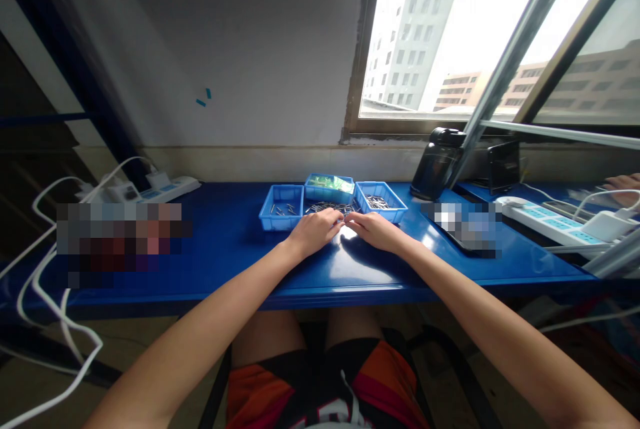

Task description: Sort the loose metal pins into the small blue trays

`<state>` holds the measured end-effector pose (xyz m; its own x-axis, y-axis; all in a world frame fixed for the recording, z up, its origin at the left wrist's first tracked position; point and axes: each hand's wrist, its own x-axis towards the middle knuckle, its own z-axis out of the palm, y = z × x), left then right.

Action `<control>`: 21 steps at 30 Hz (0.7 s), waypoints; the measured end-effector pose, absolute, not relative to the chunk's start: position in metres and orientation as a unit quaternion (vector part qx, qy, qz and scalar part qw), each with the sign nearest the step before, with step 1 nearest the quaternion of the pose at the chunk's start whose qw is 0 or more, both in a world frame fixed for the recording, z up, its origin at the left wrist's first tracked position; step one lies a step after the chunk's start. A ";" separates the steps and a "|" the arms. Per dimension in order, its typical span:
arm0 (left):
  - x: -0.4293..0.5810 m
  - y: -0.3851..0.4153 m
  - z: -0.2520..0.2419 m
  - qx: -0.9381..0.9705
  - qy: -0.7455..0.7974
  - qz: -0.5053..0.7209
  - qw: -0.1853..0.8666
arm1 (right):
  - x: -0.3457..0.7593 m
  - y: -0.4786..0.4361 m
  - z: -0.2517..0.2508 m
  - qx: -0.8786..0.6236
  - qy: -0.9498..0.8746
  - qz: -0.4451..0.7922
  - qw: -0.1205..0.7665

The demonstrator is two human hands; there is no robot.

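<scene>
The bare left arm (220,309) and bare right arm (480,306) reach forward, slanting inward. The bare left hand (315,230) and bare right hand (373,229) face backs upward, their curled fingers (330,217) converging; whether fingertips touch is unclear.

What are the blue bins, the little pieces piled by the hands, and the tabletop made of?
Blue bins: probably molded plastic, slightly glossy, judging by their uniform color and thick rims.
Little pieces: perhaps metal, given their silvery glints, but too small to be sure.
Tabletop: smooth, glossy blue surface reflecting window light; painted metal or laminate, I can't tell.
</scene>
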<state>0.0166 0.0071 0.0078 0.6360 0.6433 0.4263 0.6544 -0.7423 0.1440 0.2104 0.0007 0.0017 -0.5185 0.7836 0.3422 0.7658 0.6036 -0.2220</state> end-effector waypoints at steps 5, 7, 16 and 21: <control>0.018 0.002 0.012 -0.914 -0.352 -0.200 -0.003 | 0.209 0.000 0.002 -0.439 -0.877 0.022 0.195; 0.019 0.000 0.014 -0.910 -0.365 -0.195 0.000 | 0.209 -0.001 0.003 -0.450 -0.873 0.011 0.188; 0.017 0.008 0.007 -0.901 -0.402 -0.160 0.012 | 0.209 -0.002 0.005 -0.454 -0.871 0.003 0.186; 0.017 0.011 0.004 -0.908 -0.387 -0.157 0.009 | 0.208 -0.003 0.005 -0.440 -0.880 0.010 0.181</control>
<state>0.0167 0.0110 0.0040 0.6503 0.7012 0.2924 0.7065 -0.6997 0.1064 0.2081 -0.0033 0.0054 -0.5480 0.7770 0.3098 0.7699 0.6133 -0.1761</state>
